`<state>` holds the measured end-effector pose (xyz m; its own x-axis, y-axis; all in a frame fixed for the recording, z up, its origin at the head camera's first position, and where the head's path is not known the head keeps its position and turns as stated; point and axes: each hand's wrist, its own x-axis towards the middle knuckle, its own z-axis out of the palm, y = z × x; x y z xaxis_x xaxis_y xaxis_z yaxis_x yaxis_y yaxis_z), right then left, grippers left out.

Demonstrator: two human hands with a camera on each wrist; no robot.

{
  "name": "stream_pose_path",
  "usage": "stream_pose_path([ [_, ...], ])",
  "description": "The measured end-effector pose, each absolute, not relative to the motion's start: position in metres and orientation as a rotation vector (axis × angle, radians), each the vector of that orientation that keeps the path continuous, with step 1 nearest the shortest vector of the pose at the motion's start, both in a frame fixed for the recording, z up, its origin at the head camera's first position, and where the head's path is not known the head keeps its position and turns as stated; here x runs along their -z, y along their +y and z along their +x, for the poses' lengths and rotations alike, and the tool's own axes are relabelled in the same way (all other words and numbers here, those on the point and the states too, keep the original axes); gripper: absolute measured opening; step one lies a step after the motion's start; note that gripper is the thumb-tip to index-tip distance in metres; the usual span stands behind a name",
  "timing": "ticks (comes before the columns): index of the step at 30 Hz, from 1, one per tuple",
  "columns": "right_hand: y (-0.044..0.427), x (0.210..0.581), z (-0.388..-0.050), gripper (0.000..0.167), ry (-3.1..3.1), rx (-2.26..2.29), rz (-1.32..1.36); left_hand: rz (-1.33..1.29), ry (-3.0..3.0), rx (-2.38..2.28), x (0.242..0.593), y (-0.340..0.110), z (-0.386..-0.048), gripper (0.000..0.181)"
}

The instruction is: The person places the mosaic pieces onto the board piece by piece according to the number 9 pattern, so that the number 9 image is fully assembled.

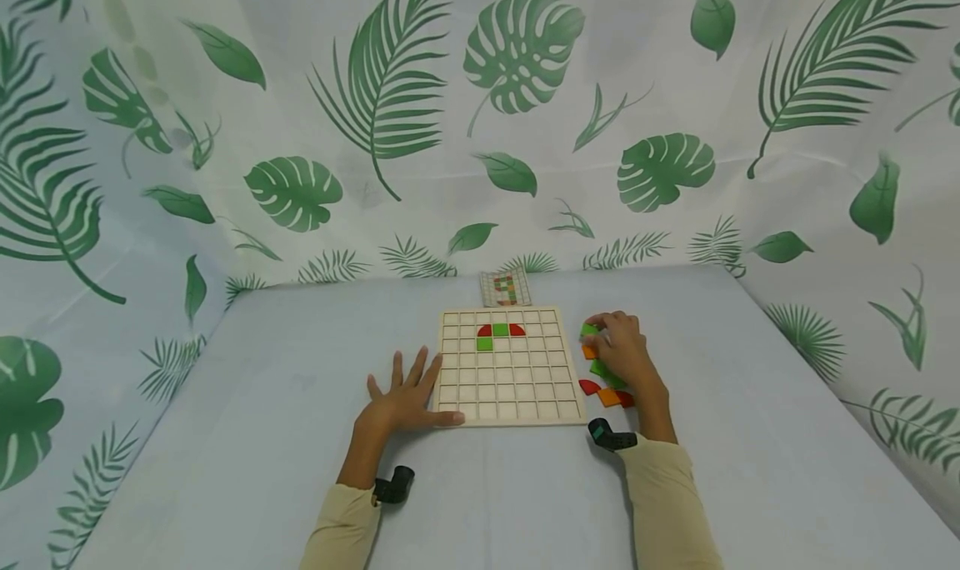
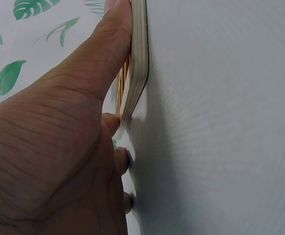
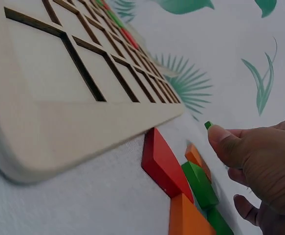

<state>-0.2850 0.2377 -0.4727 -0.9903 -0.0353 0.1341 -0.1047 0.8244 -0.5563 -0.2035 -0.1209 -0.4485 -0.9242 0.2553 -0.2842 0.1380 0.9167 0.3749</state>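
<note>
A pale wooden grid board (image 1: 517,378) lies on the table. In its upper rows sit a red quarter-round piece (image 1: 485,331), a green square (image 1: 500,330), a second red quarter-round (image 1: 517,330) and another green square (image 1: 484,344). My left hand (image 1: 401,405) has its fingers spread, the thumb resting over the board's near left corner. To the right of the board, my right hand (image 1: 624,353) pinches a small green piece (image 3: 208,125) between thumb and finger; most of that piece is hidden. Below that hand lie loose red (image 3: 165,164), orange (image 3: 186,218) and green (image 3: 200,183) pieces.
A small pattern card (image 1: 506,287) with coloured cells lies behind the board's far edge. The white table cloth (image 1: 300,370) extends around the board. A leaf-printed curtain (image 1: 450,137) stands behind and at both sides.
</note>
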Motion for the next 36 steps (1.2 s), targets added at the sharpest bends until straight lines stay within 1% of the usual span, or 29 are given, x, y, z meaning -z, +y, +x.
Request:
stream_pose_path([
  [21, 0.204, 0.47, -0.288, 0.031, -2.844, -0.906, 0.38, 0.279, 2.749, -0.494, 0.45, -0.122, -0.205, 0.107],
  [36, 0.182, 0.47, -0.29, 0.025, -2.775, -1.021, 0.569, 0.279, 2.752, -0.487, 0.453, -0.12, -0.206, 0.108],
])
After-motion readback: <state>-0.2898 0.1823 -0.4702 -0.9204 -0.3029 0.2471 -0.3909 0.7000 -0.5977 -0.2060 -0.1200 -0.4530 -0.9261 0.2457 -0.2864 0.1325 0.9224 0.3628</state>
